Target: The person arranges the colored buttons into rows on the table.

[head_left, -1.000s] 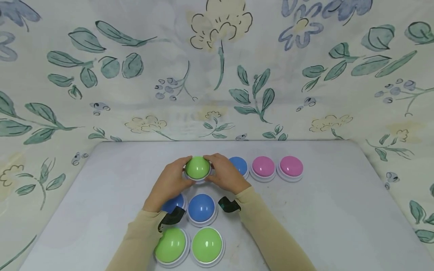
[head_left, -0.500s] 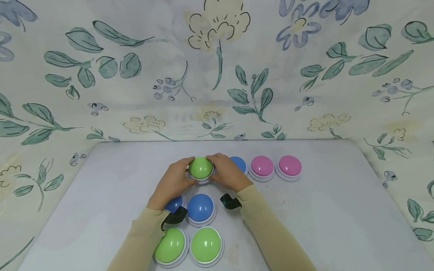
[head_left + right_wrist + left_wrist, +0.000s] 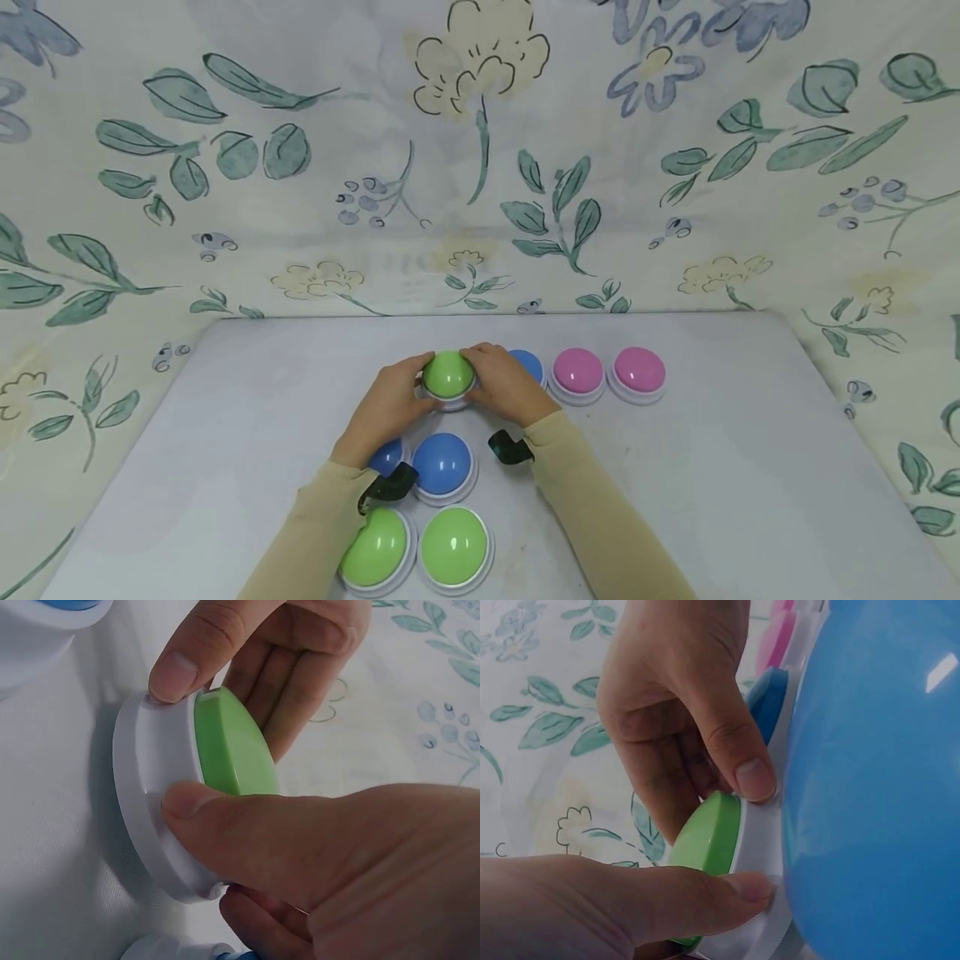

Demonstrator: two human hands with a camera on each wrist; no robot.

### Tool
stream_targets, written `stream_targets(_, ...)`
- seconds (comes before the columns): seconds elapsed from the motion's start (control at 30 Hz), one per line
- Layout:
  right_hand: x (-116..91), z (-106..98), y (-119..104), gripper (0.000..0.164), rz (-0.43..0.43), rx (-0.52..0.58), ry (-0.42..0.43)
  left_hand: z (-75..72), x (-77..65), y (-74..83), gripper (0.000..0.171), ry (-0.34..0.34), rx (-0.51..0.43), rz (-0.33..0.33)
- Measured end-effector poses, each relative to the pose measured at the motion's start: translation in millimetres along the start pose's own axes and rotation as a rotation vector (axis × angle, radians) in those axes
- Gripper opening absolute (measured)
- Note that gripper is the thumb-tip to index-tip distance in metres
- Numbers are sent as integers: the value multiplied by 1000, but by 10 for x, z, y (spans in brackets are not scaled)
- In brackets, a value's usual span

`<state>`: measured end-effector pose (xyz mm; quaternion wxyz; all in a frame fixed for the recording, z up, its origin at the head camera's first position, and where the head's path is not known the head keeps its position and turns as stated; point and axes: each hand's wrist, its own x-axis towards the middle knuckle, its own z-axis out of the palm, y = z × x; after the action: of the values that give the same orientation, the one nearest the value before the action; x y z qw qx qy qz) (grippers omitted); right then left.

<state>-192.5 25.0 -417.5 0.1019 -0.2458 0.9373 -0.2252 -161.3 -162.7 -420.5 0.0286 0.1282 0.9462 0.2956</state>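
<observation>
A green dome push button [image 3: 448,374] on a white base is gripped from both sides at the back of the table. My left hand [image 3: 387,407] holds its left side, thumb [image 3: 744,889] pressed on the white base. From the right, my right hand [image 3: 508,385] grips it too, with its thumb [image 3: 191,802] on the base's side. Right beside it stands a blue button [image 3: 528,364], partly hidden behind the right hand. In the right wrist view the white base [image 3: 161,739] stands close over the table, with a shadow along its lower edge.
Two pink buttons [image 3: 578,372] continue the back row to the right. Nearer me are a blue button [image 3: 441,463] and another blue one [image 3: 386,457] partly under my left wrist. Two green buttons [image 3: 453,547] sit at the front. A flowered cloth [image 3: 450,167] rises behind the white table [image 3: 750,467].
Both hands have shifted the green button slightly to the right, closer to the blue button in the back row. The other buttons have kept their places.
</observation>
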Motion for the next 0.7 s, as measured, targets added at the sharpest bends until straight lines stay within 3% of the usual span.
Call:
stream_targets(0.2,6,-2,9,65,-9,-27,12,20,10,5,69,5,23,-2)
stream_targets(0.5,8,29,44,61,-29,-56,27,69,-1,1,67,17,-13,36)
stream_targets(0.7,12,15,63,61,-59,-153,55,63,9,10,67,15,-10,36)
